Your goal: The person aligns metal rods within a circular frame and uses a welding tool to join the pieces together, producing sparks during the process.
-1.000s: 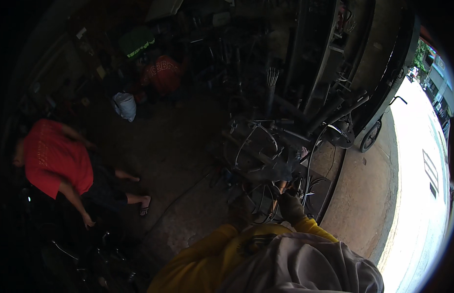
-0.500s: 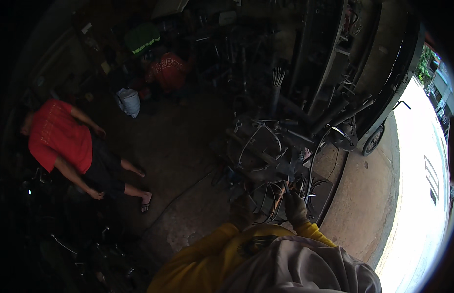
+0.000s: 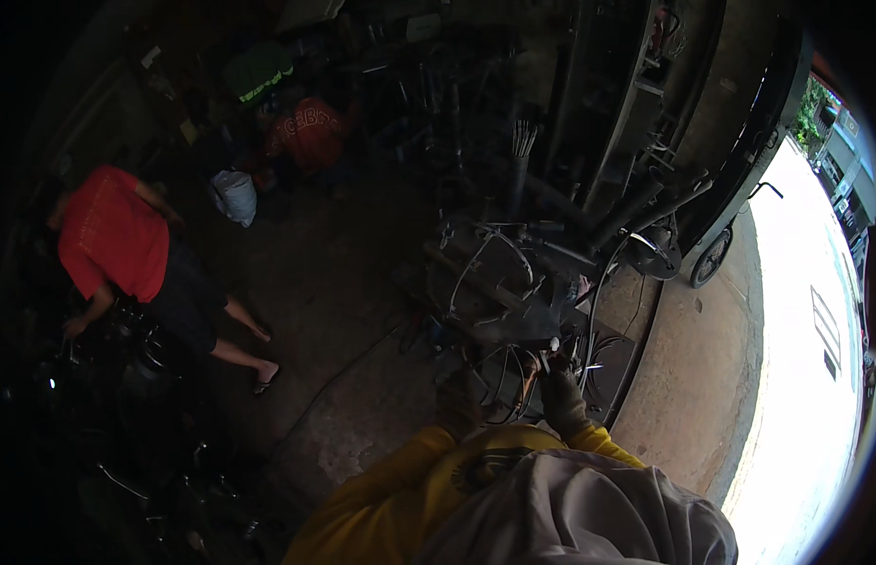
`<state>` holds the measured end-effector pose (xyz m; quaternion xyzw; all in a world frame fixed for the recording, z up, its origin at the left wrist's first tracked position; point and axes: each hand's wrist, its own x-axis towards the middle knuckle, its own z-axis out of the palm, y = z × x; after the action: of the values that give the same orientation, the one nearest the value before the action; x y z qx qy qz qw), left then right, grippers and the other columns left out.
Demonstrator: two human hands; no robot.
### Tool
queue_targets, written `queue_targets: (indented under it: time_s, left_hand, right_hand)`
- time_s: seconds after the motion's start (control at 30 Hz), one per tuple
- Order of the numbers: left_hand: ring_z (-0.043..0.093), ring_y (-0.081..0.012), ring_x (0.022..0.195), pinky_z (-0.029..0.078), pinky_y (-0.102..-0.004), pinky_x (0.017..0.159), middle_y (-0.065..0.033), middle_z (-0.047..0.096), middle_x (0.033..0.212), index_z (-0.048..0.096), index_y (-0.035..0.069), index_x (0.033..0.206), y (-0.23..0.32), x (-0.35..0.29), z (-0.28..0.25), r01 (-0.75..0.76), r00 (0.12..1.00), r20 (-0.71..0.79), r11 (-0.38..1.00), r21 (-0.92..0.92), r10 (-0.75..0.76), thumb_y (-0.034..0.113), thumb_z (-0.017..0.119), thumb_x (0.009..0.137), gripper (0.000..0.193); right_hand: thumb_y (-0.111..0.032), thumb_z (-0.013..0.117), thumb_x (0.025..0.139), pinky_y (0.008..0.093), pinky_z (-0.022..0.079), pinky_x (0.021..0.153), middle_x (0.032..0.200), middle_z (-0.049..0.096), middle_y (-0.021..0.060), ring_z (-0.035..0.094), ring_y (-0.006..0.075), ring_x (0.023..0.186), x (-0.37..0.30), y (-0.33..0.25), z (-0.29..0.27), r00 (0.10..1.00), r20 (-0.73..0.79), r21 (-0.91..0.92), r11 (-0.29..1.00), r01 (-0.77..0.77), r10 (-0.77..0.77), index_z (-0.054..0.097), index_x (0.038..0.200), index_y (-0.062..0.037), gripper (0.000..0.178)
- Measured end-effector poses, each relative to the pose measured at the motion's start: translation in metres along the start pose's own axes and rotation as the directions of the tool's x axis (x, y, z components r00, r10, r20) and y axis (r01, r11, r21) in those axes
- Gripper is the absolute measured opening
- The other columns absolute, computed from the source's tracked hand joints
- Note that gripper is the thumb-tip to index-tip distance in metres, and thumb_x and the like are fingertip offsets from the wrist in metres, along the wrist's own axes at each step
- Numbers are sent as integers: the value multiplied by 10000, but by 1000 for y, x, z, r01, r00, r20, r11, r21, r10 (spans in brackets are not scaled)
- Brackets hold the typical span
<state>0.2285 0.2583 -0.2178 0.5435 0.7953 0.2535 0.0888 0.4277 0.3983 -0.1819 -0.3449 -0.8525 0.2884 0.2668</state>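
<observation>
My left hand (image 3: 459, 403), in a dark glove, is at the near left side of a cluttered metal worktable (image 3: 513, 328). Deep shadow hides its fingers, and a curved metal rod (image 3: 488, 379) is nearest to it. At the table's near edge my right hand (image 3: 563, 395), in a greyish work glove, looks closed around something too dark to name. A small pale spot shows just beyond its fingers. Between my hands is an orange-brown piece (image 3: 529, 369), its kind unclear, among thin curved rods. A bent metal frame (image 3: 494, 268) lies on the table.
A person in a red shirt (image 3: 118, 231) stands at left beside dark machine parts. Others crouch farther back, near a white sack (image 3: 234, 197). A cable (image 3: 344, 372) crosses the floor. Pipes (image 3: 635, 212) and a wheel (image 3: 712, 256) are at right, by the bright doorway.
My right hand has shifted slightly left, and a pale spot now shows beyond it. The person in red has turned and bent toward the machine parts at left. The view has shifted slightly.
</observation>
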Motion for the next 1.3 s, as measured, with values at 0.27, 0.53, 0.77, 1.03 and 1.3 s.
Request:
queue_targets:
  time_s: [0.27,0.53,0.77,1.03,1.3]
  left_hand:
    - [511,-375,1268,405,-464,1080,-235,510,1380,312,-29,1499,-2,-9,10,39,999,-20,997,-69,-41,485,880,642,1150]
    - [533,-369,1225,420,-490,1041,-222,521,1365,315,-17,1504,-6,-7,9,-66,988,-143,997,-52,58,546,857,632,1171]
    - [539,-375,1221,444,-486,1021,-226,522,1366,319,-19,1505,0,-2,2,-11,994,-106,998,-65,4,537,863,633,1168]
    - [535,-379,1234,420,-483,1045,-229,527,1376,332,-17,1502,6,-3,-9,35,998,-55,997,-70,-38,541,851,654,1140]
    - [527,-381,1247,408,-479,1065,-235,529,1361,348,-18,1488,6,4,-10,75,997,7,992,-104,-75,546,846,648,1127]
  right_hand:
    - [-161,586,987,468,516,673,912,663,203,649,444,856,-18,-25,-12,975,177,-33,991,-128,132,611,1051,-23,154]
    - [-175,604,975,470,527,655,871,671,188,662,426,821,-15,-22,-13,993,75,-140,987,-79,90,620,1056,-53,147]
    - [-174,634,954,444,541,642,857,681,164,677,390,786,9,-29,-9,998,54,-195,980,40,-30,633,1083,-55,175]
    - [-133,610,942,458,548,652,883,678,140,678,381,790,20,-24,-8,989,129,-254,961,105,-73,623,1085,-68,158]
    - [-175,550,972,460,550,680,928,673,127,689,374,831,22,0,-9,982,165,-328,933,145,-94,615,1096,-74,173]
